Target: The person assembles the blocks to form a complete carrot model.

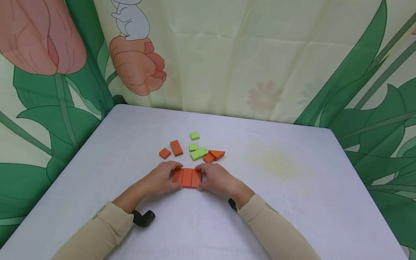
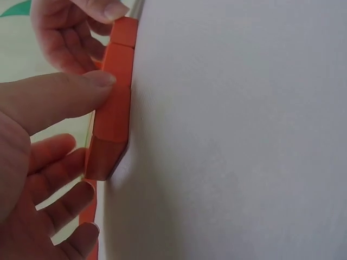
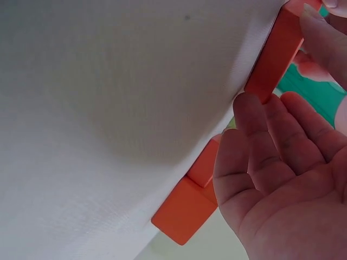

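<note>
Three flat orange blocks (image 1: 186, 178) lie side by side on the white table, their long sides touching. At the left end my left hand (image 1: 159, 178) pinches the row, thumb on the near edge and fingers at the far side. My right hand (image 1: 219, 179) pinches the right end in the same manner. In the left wrist view the left thumb presses the front face of the orange row (image 2: 115, 116), and the other hand's thumb touches its far end. The right wrist view shows the end face of the orange block (image 3: 274, 51) between thumb and fingers.
Beyond the hands lie a small orange block (image 1: 164, 153), an orange rectangular block (image 1: 176, 148), two small green blocks (image 1: 194, 135) and a longer green block (image 1: 199, 154). An orange triangular block (image 1: 219, 154) touches another orange block (image 1: 208, 158). A patterned curtain (image 1: 221, 72) hangs behind the table.
</note>
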`<state>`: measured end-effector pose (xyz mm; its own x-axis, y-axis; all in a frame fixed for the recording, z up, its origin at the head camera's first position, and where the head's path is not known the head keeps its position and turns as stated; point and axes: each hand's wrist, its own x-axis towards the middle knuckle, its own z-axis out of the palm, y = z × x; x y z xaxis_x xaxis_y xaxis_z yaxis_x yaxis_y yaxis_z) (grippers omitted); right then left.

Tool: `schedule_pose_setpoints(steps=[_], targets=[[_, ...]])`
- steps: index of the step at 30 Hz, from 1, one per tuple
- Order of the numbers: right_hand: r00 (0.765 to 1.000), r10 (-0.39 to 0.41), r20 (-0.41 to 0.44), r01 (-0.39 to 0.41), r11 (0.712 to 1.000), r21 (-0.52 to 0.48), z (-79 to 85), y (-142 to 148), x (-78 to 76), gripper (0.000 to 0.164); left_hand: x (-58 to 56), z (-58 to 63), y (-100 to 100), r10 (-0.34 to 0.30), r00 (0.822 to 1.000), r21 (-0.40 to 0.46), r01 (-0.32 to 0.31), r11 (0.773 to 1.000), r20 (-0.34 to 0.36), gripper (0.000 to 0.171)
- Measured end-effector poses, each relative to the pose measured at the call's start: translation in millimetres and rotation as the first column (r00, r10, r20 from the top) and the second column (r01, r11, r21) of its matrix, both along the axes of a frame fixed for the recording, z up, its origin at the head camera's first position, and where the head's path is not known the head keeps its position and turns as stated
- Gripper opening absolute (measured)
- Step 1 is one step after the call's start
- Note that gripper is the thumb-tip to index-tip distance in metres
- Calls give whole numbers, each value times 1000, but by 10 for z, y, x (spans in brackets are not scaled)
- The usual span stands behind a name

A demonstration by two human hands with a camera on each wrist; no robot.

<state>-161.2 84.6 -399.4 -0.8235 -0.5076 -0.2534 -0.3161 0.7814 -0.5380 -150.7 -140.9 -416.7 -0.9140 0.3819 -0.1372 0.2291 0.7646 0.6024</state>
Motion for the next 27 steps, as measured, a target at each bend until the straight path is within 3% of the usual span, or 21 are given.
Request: schedule_pose_setpoints(steps=[11,23,27], targets=[[1000,0,-4,0,1000,23,-12,-26,26,61,-52,-53,-1,-79,997,37,78,996,22,63],[999,-6,-46,9,998,61,-10,-1,54,62,-59,-33,24,-68,997,33,67,997,39,62],[998,-8,-56,10,999,52,-15,10,67,61,-96,3,13,-46,997,71,42,997,67,63]])
